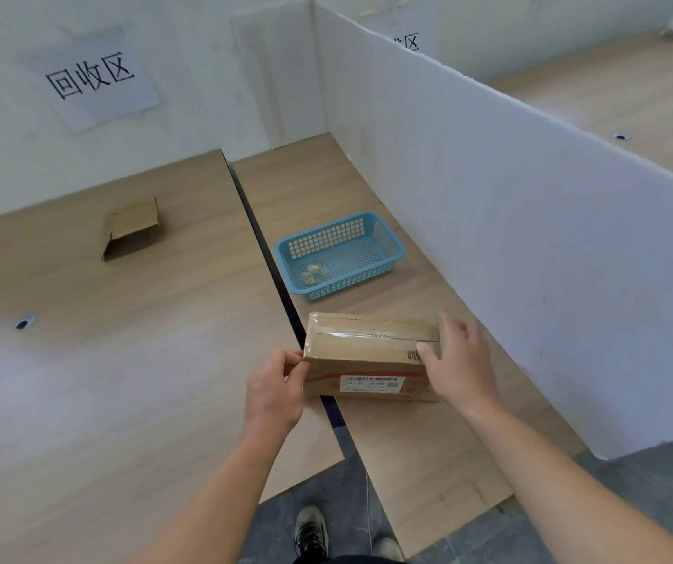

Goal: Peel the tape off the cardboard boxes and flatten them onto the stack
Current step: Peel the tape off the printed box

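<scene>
Wall sign reads "回收区". A second sheet behind the white partition shows only "区"; the rest is hidden.

The taped box is at the near end of the right table, its left end over the dark gap between the two tables. Can't tell if it's resting or slightly lifted. Clear tape runs along the top seam. White shipping label with barcode on the near face, red stripe above it, print too small to read. Small barcode on top by the right thumb.

Left hand pinches the box's near-left corner. Right hand grasps the right end, fingers wrapped over it, thumb on top.

Blue basket is just beyond the box, apart from it, near the partition, with a few pale scraps inside. One flattened box lies far back on the left table, well apart, with bare tabletop all around it. On the right, the partition sits close to the right hand.
</scene>
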